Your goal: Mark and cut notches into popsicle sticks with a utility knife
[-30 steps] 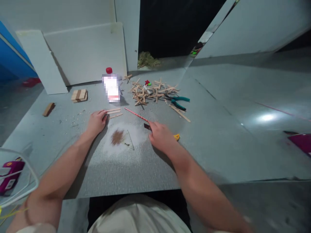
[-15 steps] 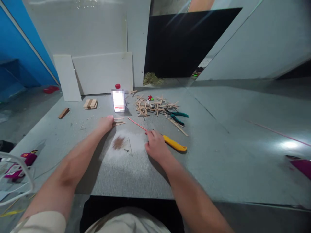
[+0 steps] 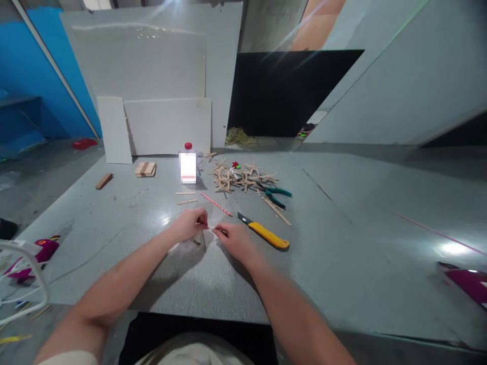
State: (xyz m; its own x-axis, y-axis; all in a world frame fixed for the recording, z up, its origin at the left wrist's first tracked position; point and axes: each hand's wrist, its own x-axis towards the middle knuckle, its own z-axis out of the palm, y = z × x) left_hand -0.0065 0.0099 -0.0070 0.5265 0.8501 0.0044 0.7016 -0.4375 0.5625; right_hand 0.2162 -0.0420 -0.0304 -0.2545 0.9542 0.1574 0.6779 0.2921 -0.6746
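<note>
Both my hands meet at the middle of the grey board (image 3: 213,284). My left hand (image 3: 190,223) and my right hand (image 3: 233,238) each pinch one end of a thin pale wooden stick (image 3: 210,228), held just above a brown stain on the board. A yellow utility knife (image 3: 267,235) with its blade out lies right beside my right hand. A red striped pencil (image 3: 216,204) lies just beyond my fingers. Two loose wooden sticks (image 3: 186,197) rest farther back.
A red-capped glue bottle (image 3: 187,165) stands at the back beside a pile of star-shaped stick pieces (image 3: 238,177) and green pliers (image 3: 277,195). A stack of sticks (image 3: 145,169), a wood block (image 3: 104,181) and white panels (image 3: 167,124) sit at back left. Magenta objects lie at both edges.
My left hand left the loose sticks and came back to the middle with one stick. My right hand let go of the yellow knife and took the stick's other end. The view tilted up.
</note>
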